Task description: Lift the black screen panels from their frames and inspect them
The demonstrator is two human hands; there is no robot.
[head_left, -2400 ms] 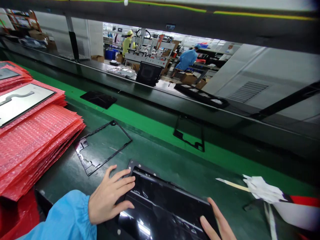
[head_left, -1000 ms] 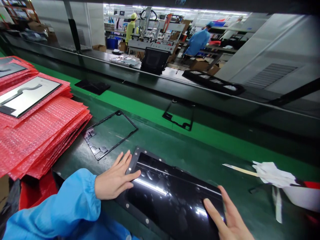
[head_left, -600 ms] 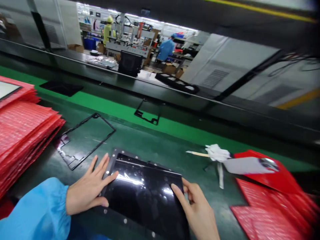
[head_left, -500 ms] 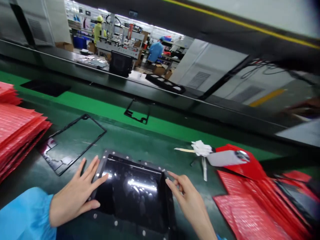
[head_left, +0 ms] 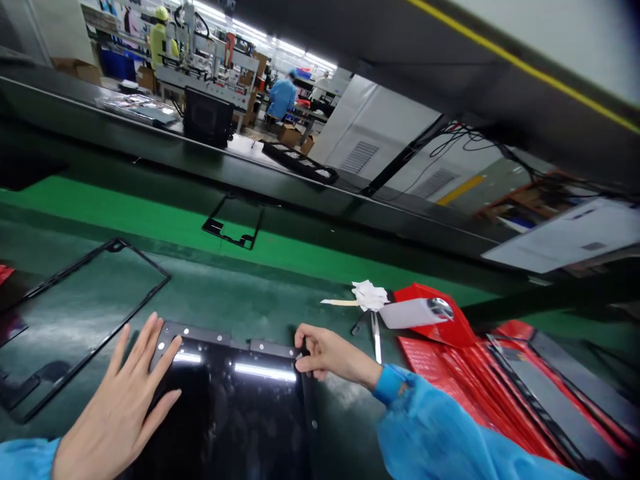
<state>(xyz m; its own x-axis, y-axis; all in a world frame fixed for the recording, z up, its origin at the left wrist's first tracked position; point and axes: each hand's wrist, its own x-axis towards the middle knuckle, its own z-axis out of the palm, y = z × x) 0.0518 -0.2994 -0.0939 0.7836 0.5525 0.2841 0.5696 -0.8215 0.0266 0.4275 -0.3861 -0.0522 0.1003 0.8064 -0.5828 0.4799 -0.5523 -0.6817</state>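
A glossy black screen panel (head_left: 240, 413) with a grey, white-dotted border lies in front of me; its lower end is cut off by the frame. My left hand (head_left: 120, 400) rests on the panel's left edge, fingers stretched out and spread. At the top right corner, my right hand (head_left: 320, 353) pinches the border between thumb and bent fingers. Whether a thin film is also between those fingertips is hidden. Bright lamp reflections and smudges show on the glass.
A thin black frame (head_left: 147, 297) lies to the left, a smaller one (head_left: 253, 230) on the green strip. At right are a white bottle (head_left: 407, 315), crumpled white tissue (head_left: 369, 295), tweezers (head_left: 376, 337) and red bubble bags (head_left: 445, 367). Two people work in the background.
My right hand has moved up to the panel's top right corner and its blue sleeve has come into view. The camera view has shifted right; my left hand stays spread on the left edge.
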